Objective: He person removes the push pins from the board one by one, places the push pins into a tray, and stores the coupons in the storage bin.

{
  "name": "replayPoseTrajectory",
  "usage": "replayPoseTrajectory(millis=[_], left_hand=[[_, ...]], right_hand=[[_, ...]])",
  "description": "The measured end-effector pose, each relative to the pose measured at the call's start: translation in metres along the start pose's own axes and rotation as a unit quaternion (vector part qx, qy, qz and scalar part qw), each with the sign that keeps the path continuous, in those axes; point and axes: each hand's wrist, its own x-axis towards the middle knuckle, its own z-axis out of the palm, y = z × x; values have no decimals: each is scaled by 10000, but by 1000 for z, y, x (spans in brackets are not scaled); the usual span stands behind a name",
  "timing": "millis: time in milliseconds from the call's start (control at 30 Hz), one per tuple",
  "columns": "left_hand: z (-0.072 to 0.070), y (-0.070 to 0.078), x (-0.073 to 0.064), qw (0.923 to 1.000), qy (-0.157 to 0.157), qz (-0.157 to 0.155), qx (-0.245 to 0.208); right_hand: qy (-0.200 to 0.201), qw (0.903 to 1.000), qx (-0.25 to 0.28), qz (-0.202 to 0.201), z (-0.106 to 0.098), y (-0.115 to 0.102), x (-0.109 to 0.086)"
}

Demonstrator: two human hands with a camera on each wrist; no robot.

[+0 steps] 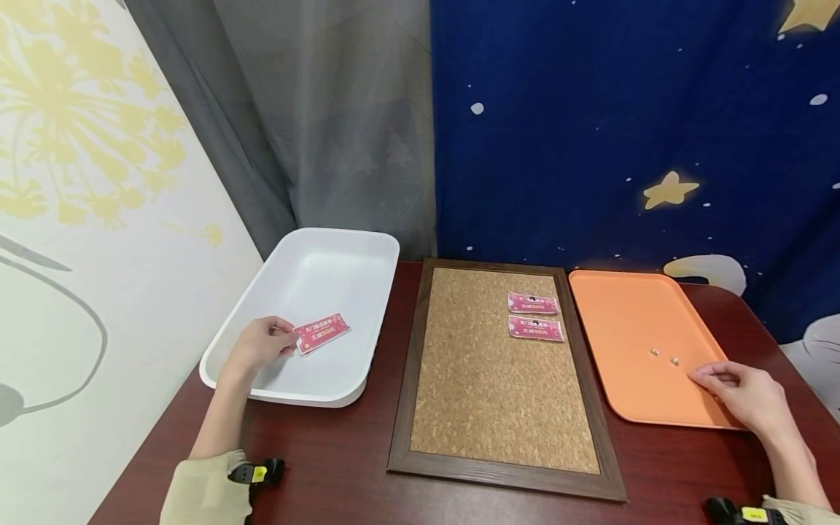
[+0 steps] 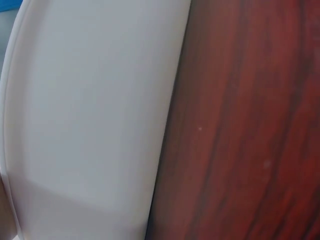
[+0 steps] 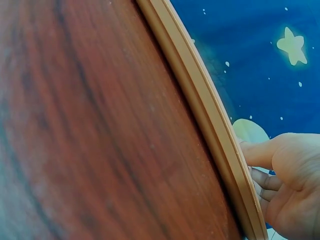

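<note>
At the frame's left, the left hand (image 1: 261,343) pinches a pink coupon (image 1: 323,333) by one end, likely light, bendable, best held there; cannot tell whether the right hand (image 1: 751,396) grips anything

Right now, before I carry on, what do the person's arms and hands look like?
The left hand and right hand wear no gloves. The left sleeve and right sleeve are pale beige. A black left device and black right device each carry a yellow label, its writing too small to read.
</note>
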Motion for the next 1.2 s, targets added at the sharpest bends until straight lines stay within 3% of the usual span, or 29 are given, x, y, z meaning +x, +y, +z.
replayPoseTrajectory(millis=[467, 800, 933, 1200], left_hand=[[2, 0, 0, 9991, 110, -161, 371], [-1, -2, -1, 9966, 433, -24, 702], [-2, -1, -2, 9961, 558, 175, 654], [3, 14, -8, 9973, 542, 443, 217]], right_hand=[[-159, 9998, 99, -40, -3, 0, -1], [-232, 9990, 390, 56, -5, -3, -2], [-202, 9974, 680, 80, -7, -7, -4], [31, 9941, 1030, -345, -14, -17, -8]])
